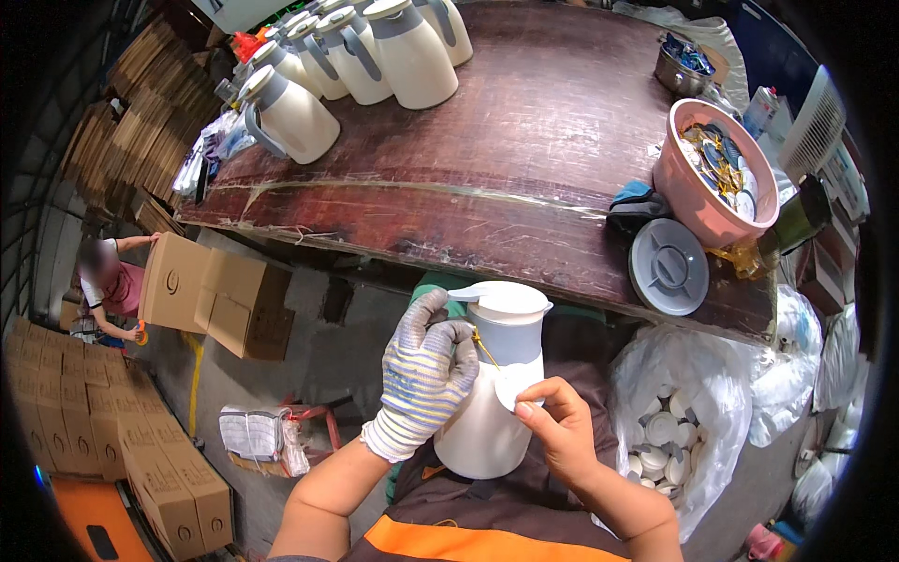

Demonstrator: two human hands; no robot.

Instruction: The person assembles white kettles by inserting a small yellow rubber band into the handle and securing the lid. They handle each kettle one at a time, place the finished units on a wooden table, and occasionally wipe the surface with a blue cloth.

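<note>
A white thermos jug [482, 426] with a grey collar and white lid stands on my lap, against the table's near edge. My left hand [426, 361], in a striped knit glove, is closed round the jug's handle side, its fingers hiding most of the handle. Bare, my right hand [562, 426] pinches a round white tag [513, 382] between thumb and forefinger, in front of the jug. A gold string [484, 347] runs from the tag up toward the gloved fingers and the jug's neck.
Several matching jugs [412, 56] stand at the table's far left. At right are a pink tub [670, 169] of tags, a grey lid [668, 267] and a metal bowl [682, 80]. A plastic bag [721, 403] of white lids sits below. A person [117, 286] handles cartons [173, 281] at left.
</note>
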